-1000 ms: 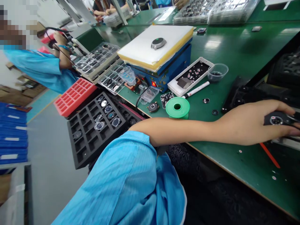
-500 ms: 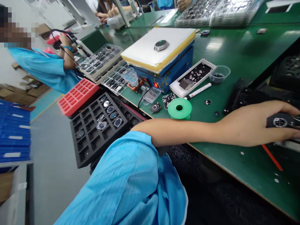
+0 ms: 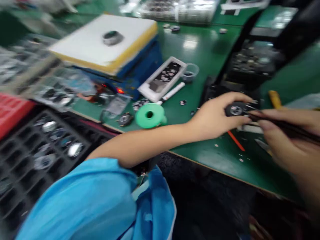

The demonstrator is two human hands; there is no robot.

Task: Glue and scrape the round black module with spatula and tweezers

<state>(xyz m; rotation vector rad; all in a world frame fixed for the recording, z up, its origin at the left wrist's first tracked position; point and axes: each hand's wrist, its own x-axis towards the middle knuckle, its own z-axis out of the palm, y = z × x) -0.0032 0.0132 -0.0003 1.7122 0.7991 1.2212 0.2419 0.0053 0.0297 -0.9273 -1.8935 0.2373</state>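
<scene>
L hand clamped on blk disc, over R side of green, glossy tabletop; its fingers hide part of disc. R hand grips dark tool, tip nr disc; can't tell if touching. R hand blurred, cut off by frame, tool too. Tray at L also cut off, contents smeared. Spool, pen midway on tabletop. Far bkgd blurred.
</scene>
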